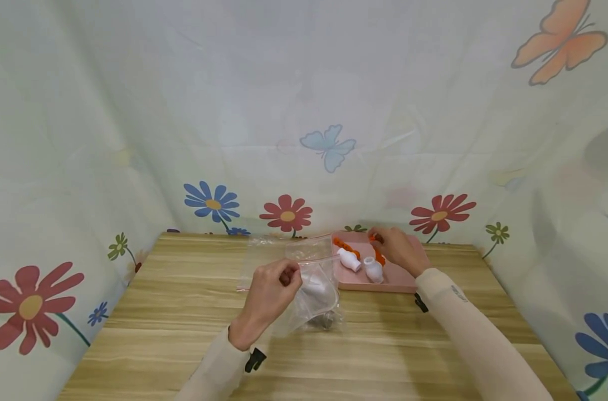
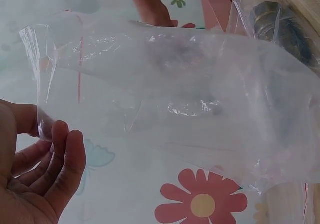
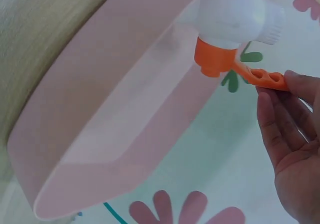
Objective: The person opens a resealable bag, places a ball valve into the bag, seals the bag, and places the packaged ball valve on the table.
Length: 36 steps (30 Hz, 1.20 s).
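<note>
My left hand [image 1: 273,287] pinches the top edge of a clear zip bag [image 2: 145,84] between thumb and fingertips. The bag hangs over the table with a white thing and a dark thing [image 1: 321,320] showing low through the plastic. Over the pink tray [image 1: 399,285], my right hand [image 1: 396,249] pinches the end of an orange handle [image 3: 262,79] with scalloped hollows. In the right wrist view the handle runs to an orange collar [image 3: 215,57] against a white, bulb-shaped piece [image 3: 230,14] with a ridged neck. Two white bulb-shaped pieces, one at left [image 1: 349,260], lie in the tray.
Another orange piece [image 1: 345,245] lies at the tray's left side. Flat clear plastic bags [image 1: 266,256] with red seal lines lie left of the tray, near the back of the wooden table [image 1: 193,312]. A flowered cloth [image 1: 263,111] hangs behind and at both sides.
</note>
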Each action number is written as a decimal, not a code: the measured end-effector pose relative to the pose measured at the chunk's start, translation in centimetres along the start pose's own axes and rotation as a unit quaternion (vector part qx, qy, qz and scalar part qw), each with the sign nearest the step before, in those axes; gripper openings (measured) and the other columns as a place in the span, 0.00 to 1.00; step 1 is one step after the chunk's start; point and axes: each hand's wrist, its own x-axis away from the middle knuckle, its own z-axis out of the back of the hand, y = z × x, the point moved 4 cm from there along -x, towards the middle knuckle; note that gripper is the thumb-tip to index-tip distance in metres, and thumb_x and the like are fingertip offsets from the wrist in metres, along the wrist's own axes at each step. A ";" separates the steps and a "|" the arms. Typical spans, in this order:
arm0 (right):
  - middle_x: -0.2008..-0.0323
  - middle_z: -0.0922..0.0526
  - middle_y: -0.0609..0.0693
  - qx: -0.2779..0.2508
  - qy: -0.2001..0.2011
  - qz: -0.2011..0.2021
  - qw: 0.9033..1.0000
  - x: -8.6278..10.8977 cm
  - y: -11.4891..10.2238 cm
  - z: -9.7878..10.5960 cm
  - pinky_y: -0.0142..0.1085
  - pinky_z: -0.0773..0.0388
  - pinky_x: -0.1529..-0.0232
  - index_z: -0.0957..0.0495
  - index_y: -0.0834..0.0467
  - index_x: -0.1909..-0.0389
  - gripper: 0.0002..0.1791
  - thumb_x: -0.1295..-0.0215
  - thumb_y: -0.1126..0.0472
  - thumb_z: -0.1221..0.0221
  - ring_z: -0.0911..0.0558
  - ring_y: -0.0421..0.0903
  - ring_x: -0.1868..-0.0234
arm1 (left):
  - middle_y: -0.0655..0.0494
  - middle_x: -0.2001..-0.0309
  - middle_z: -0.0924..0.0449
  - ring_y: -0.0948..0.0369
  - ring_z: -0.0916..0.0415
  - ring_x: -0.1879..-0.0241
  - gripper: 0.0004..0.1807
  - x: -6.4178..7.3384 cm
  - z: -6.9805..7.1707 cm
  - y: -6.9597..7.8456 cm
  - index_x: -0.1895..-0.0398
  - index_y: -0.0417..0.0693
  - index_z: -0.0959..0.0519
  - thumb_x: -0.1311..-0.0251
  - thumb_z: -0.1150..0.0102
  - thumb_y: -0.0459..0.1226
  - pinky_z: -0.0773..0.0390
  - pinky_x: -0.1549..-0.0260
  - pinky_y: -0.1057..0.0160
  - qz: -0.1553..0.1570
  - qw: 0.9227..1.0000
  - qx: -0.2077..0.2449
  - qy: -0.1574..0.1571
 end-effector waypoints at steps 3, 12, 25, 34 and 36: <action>0.68 0.14 0.55 0.007 0.003 -0.006 1.000 0.3 -0.5 0.6 0.35 0.23 0.70 0.21 0.58 0.51 0.11 0.34 0.65 0.40 0.24 0.44 0.75 | 0.58 0.79 0.21 0.70 0.29 0.80 0.03 0.0 0.0 0.0 0.73 0.44 0.19 0.45 0.37 0.28 0.26 0.78 0.74 0.001 1.000 0.000 0.002; 0.67 0.13 0.51 0.041 0.034 0.011 0.999 0.7 -1.9 2.3 0.35 0.23 0.73 0.21 0.54 0.53 0.10 0.34 0.62 0.39 0.23 0.44 0.75 | 0.59 0.80 0.22 0.70 0.30 0.81 0.04 -0.2 0.0 0.2 0.73 0.44 0.19 0.45 0.37 0.28 0.27 0.78 0.74 0.003 1.000 -0.005 0.004; 0.70 0.12 0.53 0.040 0.142 0.076 0.986 1.2 -4.4 5.2 0.44 0.17 0.69 0.21 0.58 0.57 0.10 0.39 0.65 0.35 0.15 0.52 0.73 | 0.59 0.79 0.21 0.71 0.30 0.80 0.02 -0.2 0.0 0.1 0.72 0.43 0.18 0.44 0.38 0.29 0.26 0.78 0.74 -0.001 1.000 -0.005 0.000; 0.67 0.12 0.56 0.012 0.182 0.104 0.978 1.9 -6.7 7.3 0.46 0.17 0.67 0.20 0.60 0.57 0.09 0.38 0.66 0.35 0.15 0.52 0.71 | 0.60 0.79 0.21 0.71 0.30 0.80 0.04 -0.2 -0.1 -0.1 0.73 0.46 0.19 0.43 0.38 0.30 0.26 0.78 0.74 0.002 1.000 -0.007 -0.003; 0.67 0.12 0.57 0.005 0.185 0.104 0.977 2.1 -7.2 7.7 0.47 0.16 0.66 0.19 0.61 0.57 0.09 0.39 0.67 0.35 0.15 0.52 0.70 | 0.60 0.79 0.22 0.71 0.30 0.80 0.04 -0.2 -0.2 -0.2 0.73 0.46 0.19 0.43 0.38 0.30 0.26 0.78 0.74 0.003 1.000 -0.007 -0.004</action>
